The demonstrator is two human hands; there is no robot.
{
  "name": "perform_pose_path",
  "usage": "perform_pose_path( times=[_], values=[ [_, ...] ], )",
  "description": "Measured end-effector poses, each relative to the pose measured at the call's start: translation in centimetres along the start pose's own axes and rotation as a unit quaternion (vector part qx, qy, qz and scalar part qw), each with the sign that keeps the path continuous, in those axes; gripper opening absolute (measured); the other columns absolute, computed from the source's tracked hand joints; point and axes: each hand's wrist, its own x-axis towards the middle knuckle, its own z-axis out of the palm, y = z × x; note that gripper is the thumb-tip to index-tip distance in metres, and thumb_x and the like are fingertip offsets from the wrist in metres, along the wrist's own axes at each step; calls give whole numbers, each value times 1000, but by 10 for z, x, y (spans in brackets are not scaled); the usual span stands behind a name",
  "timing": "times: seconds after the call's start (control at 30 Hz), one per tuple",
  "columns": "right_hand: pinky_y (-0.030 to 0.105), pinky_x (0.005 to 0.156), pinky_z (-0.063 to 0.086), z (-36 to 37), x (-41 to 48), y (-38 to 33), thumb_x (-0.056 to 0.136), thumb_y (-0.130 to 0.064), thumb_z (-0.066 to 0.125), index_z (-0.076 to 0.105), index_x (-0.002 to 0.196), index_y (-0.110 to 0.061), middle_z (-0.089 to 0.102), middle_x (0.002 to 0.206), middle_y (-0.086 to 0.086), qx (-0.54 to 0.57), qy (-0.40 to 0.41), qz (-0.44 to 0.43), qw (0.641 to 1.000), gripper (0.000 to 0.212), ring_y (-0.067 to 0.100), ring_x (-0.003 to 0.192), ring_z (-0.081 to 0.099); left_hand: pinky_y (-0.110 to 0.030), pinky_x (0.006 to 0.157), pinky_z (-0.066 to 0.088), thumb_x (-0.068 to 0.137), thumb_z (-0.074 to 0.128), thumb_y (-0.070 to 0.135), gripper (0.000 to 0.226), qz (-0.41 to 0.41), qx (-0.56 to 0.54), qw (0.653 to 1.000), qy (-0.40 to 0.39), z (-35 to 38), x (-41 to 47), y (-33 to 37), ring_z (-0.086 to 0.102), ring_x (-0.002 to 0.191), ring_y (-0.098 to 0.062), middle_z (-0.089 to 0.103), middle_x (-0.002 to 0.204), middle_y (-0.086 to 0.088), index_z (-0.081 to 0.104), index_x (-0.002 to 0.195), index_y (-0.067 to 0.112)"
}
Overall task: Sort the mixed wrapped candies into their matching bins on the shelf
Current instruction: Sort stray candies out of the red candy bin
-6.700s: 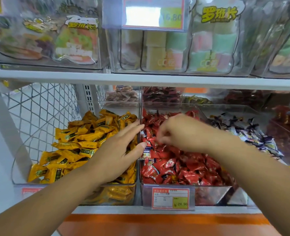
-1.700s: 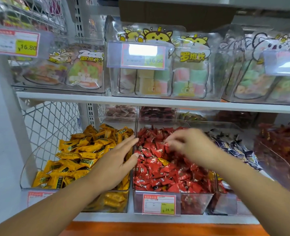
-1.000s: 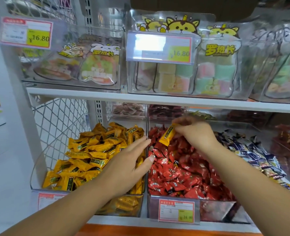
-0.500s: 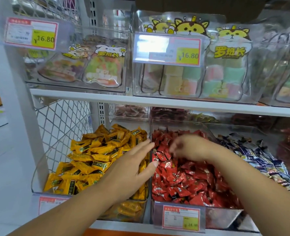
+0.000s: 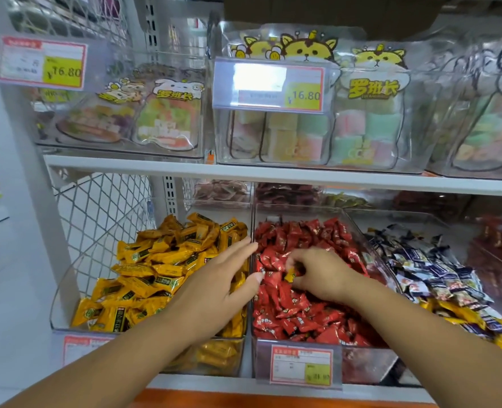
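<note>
Only your right grip (image 5: 323,275) has moved since a moment ago, dipping lower into the reds. At left, the yellow bin (image 5: 58,313) looks sorted, all one colour. Your left grip (image 5: 220,287) lies released, fingers straight, over that bin's right edge. In the red bin (image 5: 367,363), your right grip pinches a stray yellow candy (image 5: 290,273), which likely belongs one bin left. Farther right, the dark bin (image 5: 405,216) holds several yellows (image 5: 455,315), so plenty remains.
</note>
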Motion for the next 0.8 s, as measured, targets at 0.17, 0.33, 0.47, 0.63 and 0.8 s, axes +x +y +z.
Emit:
perform_pose_path(
  times=[0.17,0.33,0.47,0.63,0.8],
  values=[
    [20,65,44,-30,-5,5,83,-16,72,66,102,-27,63,76,-7,215,56,21,975,23,5,64,55,-10,105,11,85,24,69,68,-3,5,1000,-1,-1,1,3,5,135,20,6,153,35,20,149,47],
    [20,64,43,-45,-10,0,84,-31,71,66,97,-27,67,86,-8,250,131,58,958,14,8,75,59,-10,106,10,88,27,66,64,-1,5,1000,1,0,1,2,5,135,20,6,153,35,20,149,47],
    [23,68,43,-43,3,-29,84,-40,70,62,99,-23,68,93,-5,381,267,94,880,25,10,78,62,-11,108,12,92,30,66,60,0,6,1000,3,1,2,0,5,137,19,6,152,36,20,149,48],
    [16,62,47,-47,15,-48,92,-15,63,59,113,-24,68,108,-3,461,102,27,881,23,5,76,60,-5,103,9,88,27,70,64,5,9,1000,14,2,2,-2,5,135,22,7,152,36,20,148,49],
    [14,68,43,-41,0,-13,86,-24,69,67,106,-24,67,97,-8,92,-61,45,993,20,7,85,61,-6,102,9,93,31,63,58,4,4,1000,3,1,2,-2,3,135,22,5,153,37,19,148,50]
  ],
)
